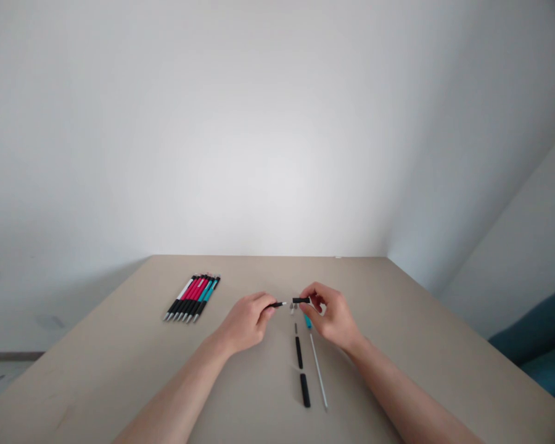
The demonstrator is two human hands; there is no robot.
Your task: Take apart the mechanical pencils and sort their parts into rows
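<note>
My left hand (247,317) pinches a thin black pen part (275,304) with a pale tip pointing right. Facing it, my right hand (330,313) holds a short black sleeve (300,300) between thumb and fingers. A small gap separates the two parts. Below my hands on the table lie a thin black pen piece with a narrow grey end (298,352), a black grip sleeve (304,390) and a long white rod, like a refill (319,371). A teal barrel (308,321) shows partly under my right hand. Tiny grey pieces (293,308) rest near the sleeve.
To the left, several pens (193,298) with white, pink and teal barrels lie side by side on the beige table (97,370). A white wall (277,154) stands behind the table. Dark teal fabric (536,333) is at the far right.
</note>
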